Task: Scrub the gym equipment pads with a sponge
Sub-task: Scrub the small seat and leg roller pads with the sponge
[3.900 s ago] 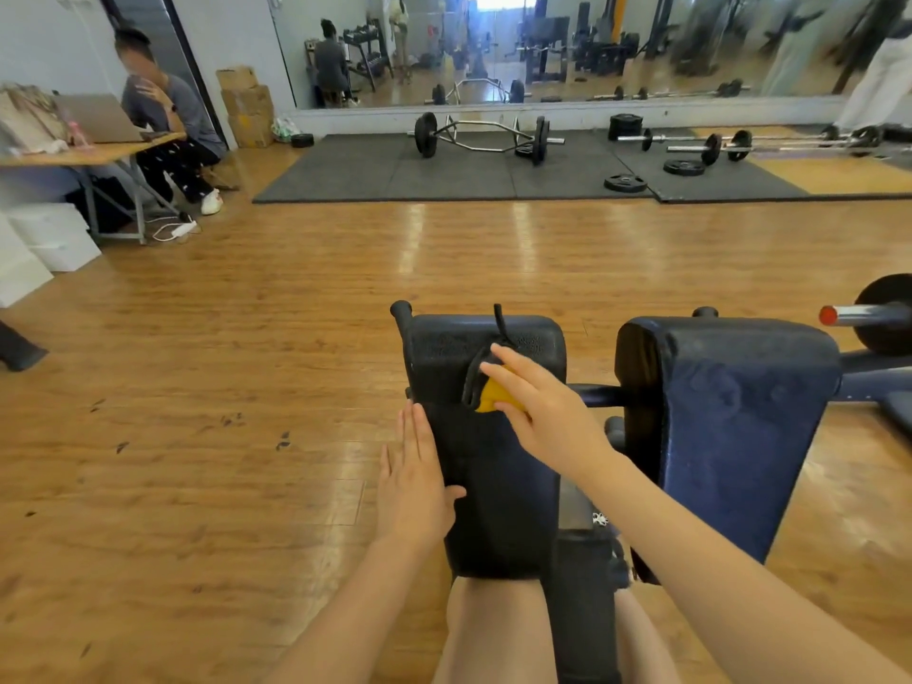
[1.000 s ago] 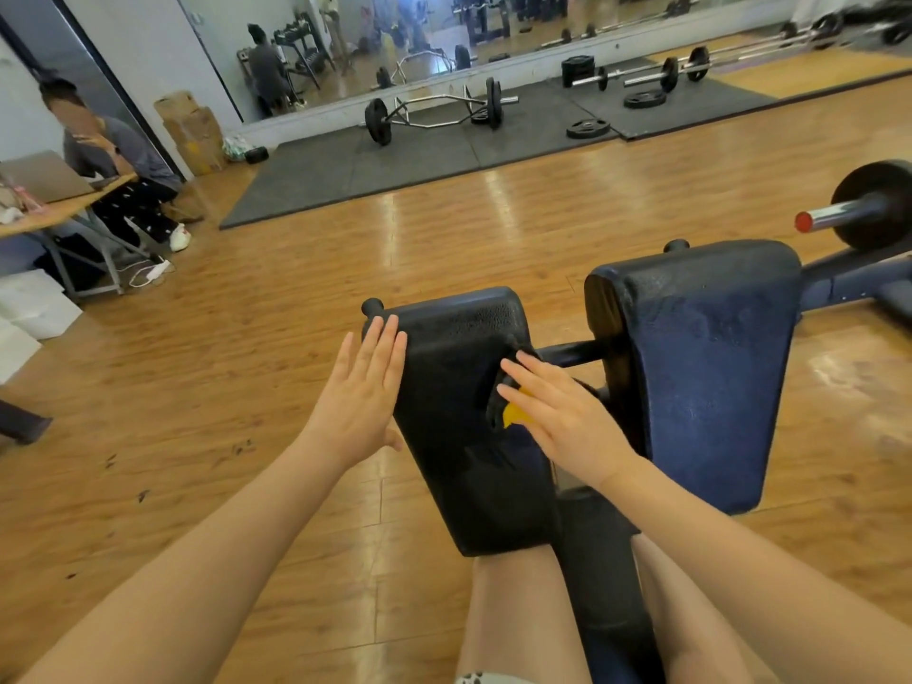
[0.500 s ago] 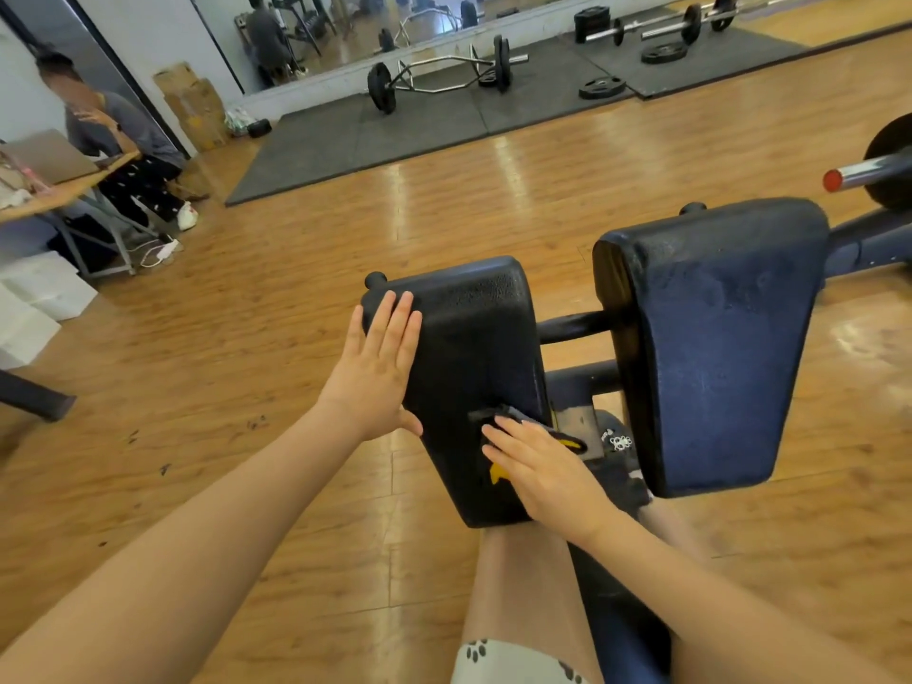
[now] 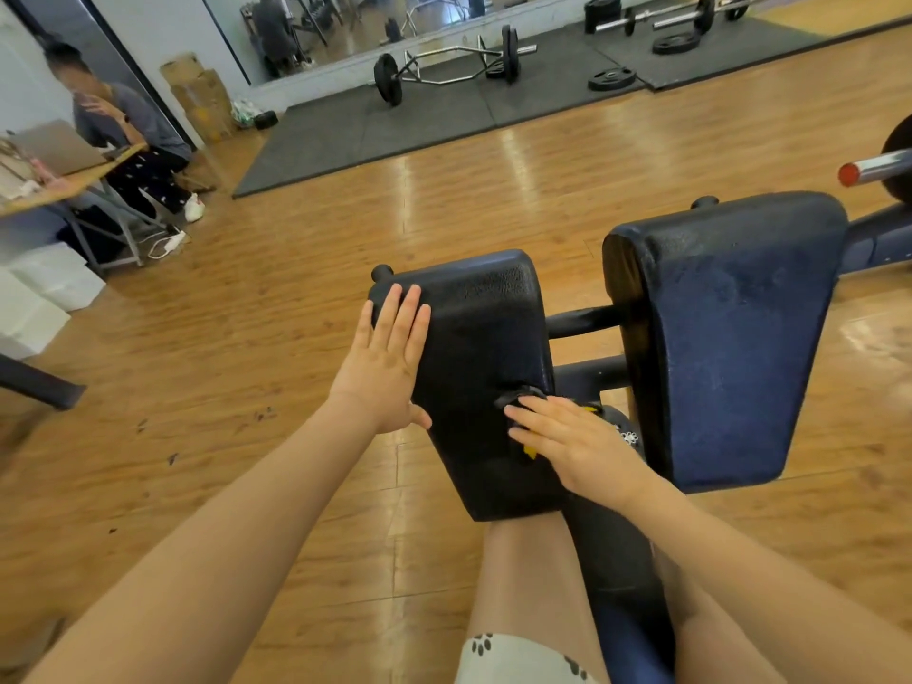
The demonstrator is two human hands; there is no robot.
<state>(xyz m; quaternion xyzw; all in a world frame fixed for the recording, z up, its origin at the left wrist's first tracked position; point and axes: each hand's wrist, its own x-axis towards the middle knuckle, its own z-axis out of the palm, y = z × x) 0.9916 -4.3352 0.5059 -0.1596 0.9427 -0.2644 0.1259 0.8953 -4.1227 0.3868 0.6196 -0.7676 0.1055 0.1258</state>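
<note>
The right hand (image 4: 577, 441) now presses the sponge (image 4: 524, 427) against the lower right edge of the left pad (image 4: 483, 367), while one second ago it worked higher, near the middle of that same edge. So the stroke has travelled downward along the pad, and since half a second ago it has hardly moved, which I judge to be the bottom of one pass. The fingers of this hand are straight and lie close together, flat on top of the sponge; only a dark corner and a small yellow part of the sponge show under them. The left hand (image 4: 390, 357) rests flat on the outer left side of the left pad, fingers straight and slightly spread, the thumb out to the side. It has kept this place for the last moment, and it seems to steady the pad against the pushing. The right pad (image 4: 730, 338) stands just beside, untouched by either hand, with a wet-looking shine on its surface. I think the left pad is almost covered on this edge.
</note>
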